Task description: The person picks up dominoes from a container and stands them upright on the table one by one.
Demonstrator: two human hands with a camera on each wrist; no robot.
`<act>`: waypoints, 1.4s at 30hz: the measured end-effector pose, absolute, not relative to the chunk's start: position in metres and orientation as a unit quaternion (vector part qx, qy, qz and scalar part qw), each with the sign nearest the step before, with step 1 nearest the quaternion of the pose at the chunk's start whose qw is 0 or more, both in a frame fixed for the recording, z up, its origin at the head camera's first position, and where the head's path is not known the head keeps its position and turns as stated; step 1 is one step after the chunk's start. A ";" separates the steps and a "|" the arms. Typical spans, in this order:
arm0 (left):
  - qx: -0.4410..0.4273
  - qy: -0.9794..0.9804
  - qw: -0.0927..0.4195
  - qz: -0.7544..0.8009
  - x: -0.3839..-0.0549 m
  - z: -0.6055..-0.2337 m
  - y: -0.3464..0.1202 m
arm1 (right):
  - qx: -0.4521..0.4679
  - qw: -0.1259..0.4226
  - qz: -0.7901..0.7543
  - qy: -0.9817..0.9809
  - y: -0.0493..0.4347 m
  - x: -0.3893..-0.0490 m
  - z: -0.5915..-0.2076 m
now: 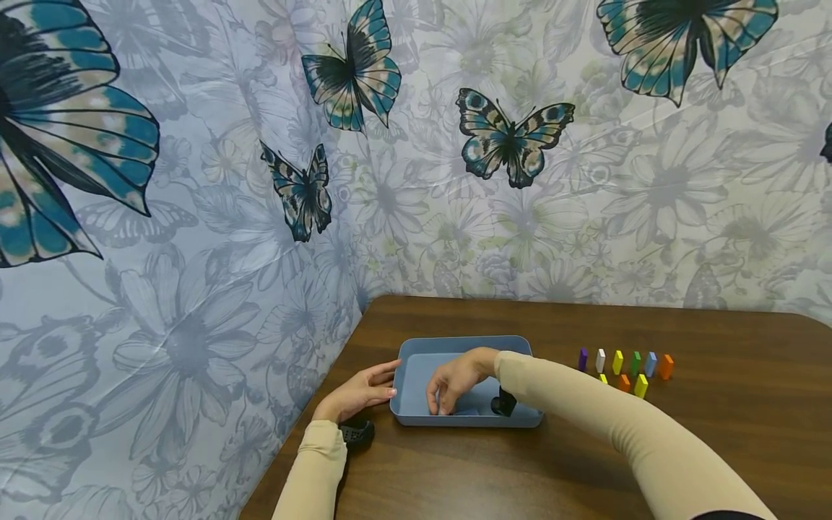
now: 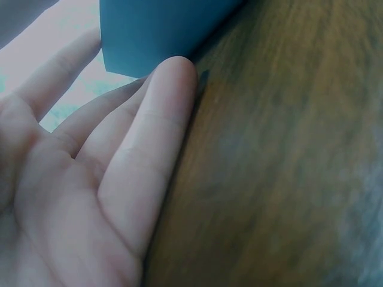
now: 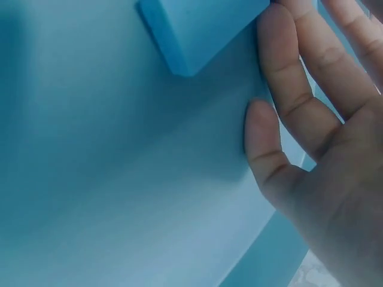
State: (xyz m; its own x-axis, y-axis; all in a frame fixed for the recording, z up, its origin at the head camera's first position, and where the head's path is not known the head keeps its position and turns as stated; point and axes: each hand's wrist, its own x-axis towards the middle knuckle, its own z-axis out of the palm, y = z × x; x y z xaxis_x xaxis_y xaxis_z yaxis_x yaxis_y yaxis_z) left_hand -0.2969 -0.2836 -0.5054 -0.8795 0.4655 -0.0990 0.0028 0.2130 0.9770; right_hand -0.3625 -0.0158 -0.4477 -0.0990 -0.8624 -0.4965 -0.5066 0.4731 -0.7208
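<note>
A blue tray lies on the wooden table. My left hand is at its left side, fingers extended, fingertips right at the outer wall; in the left wrist view the hand lies low by the tabletop, near the tray's wall. My right hand reaches down inside the tray. In the right wrist view a light blue block is on the tray floor, with the right hand's index fingertip close by its end. The thumb stands apart from the block, and the other fingers are fairly straight.
To the right of the tray, small coloured blocks stand in two rows: a back row with a purple block and an orange block at its ends, and a front row partly hidden by the right sleeve. Butterfly-patterned fabric hangs behind the table.
</note>
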 end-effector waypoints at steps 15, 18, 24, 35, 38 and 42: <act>0.159 0.757 0.192 0.604 -0.298 -0.504 -0.277 | -0.459 0.431 -0.206 0.749 -0.004 -0.360 -0.443; 0.158 0.756 0.191 0.606 -0.297 -0.502 -0.276 | -0.452 0.425 -0.217 0.754 0.001 -0.361 -0.439; 0.153 0.757 0.192 0.606 -0.297 -0.503 -0.277 | -0.459 0.394 -0.254 0.755 0.011 -0.366 -0.430; 0.169 0.758 0.194 0.599 -0.298 -0.505 -0.282 | -0.480 0.338 -0.327 0.740 0.029 -0.358 -0.410; 0.167 0.758 0.195 0.599 -0.297 -0.506 -0.283 | -0.476 0.330 -0.348 0.737 0.036 -0.354 -0.405; 0.165 0.759 0.191 0.599 -0.296 -0.507 -0.284 | -0.482 0.302 -0.359 0.740 0.050 -0.349 -0.397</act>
